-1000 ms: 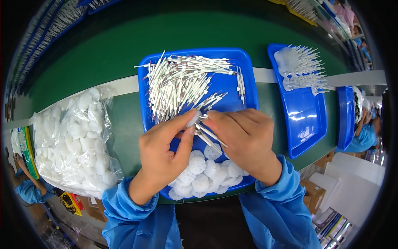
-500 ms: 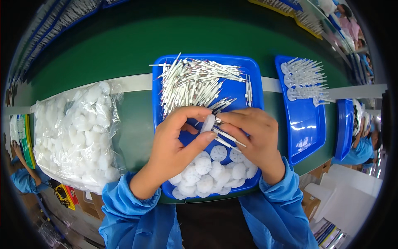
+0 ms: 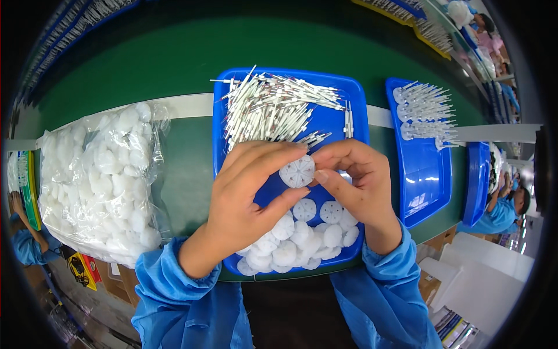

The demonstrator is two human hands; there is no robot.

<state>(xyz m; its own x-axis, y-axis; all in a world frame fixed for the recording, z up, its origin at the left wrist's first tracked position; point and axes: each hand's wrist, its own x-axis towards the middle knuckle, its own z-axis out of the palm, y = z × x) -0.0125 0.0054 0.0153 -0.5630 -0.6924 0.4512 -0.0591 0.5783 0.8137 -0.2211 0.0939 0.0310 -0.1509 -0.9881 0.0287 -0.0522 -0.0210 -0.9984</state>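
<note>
Blue tray (image 3: 330, 122) beneath both hands. Left hand (image 3: 245, 191) clamped on, right hand (image 3: 366, 189) touching right edge of (grip: cannot tell), white disc (image 3: 297, 171) above tray. Disc now faces camera; 0.5 s earlier, nearly edge-on.

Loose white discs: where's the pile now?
In the head view, the white discs lie piled in the near end of the central blue tray, opposite the thin white rods at its far end.
</note>
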